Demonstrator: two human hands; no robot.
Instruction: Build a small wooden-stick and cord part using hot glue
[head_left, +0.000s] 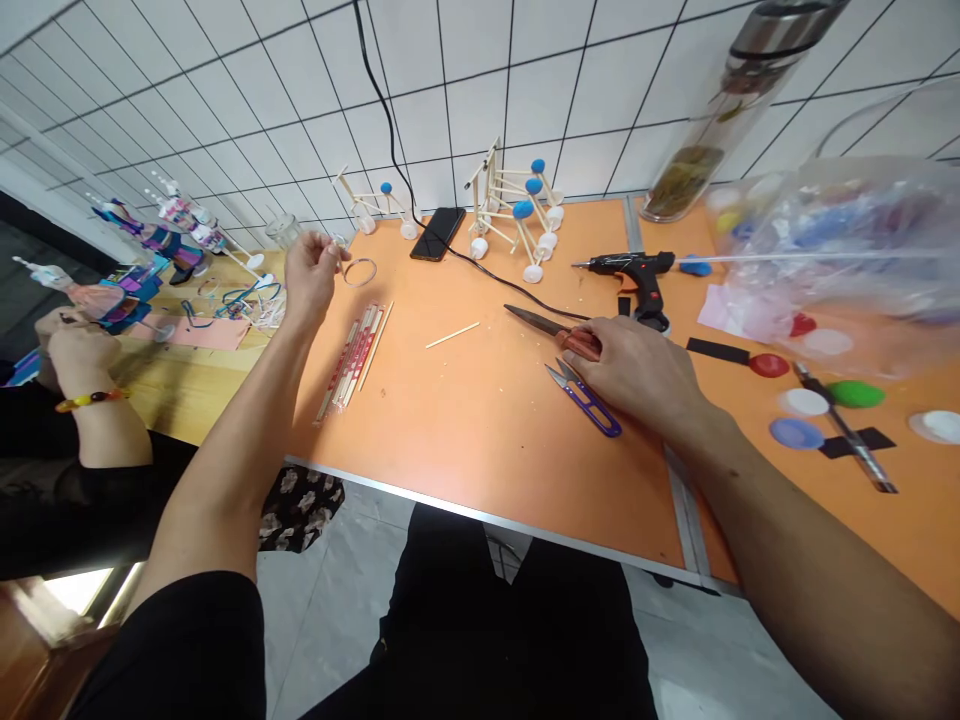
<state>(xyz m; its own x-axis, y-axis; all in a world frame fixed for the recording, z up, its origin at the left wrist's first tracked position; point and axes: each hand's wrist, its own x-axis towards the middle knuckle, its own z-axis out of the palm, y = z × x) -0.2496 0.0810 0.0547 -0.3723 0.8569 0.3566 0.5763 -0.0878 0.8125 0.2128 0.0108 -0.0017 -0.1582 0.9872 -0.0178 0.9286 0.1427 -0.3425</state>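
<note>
One thin ring [361, 260] pinched in the left hand [312, 275], over the orange tabletop [450, 420]. On my feed, right hand [637, 368] closed over red-handled scissors [547, 326], just beside purple snips [596, 408].

Short, plain black sleeve [187, 645] on the left, two bare forearms [244, 430], and plain black trousers [577, 620] below

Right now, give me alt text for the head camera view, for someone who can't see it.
A person's right hand holds a dark-bladed, reddish-brown-handled cutting tool at an orange tabletop, while the left hand appears to pinch a thin pale ring. Between them lies a short pale wooden stick; behind stand pale stick-and-blue-ball models.
</note>
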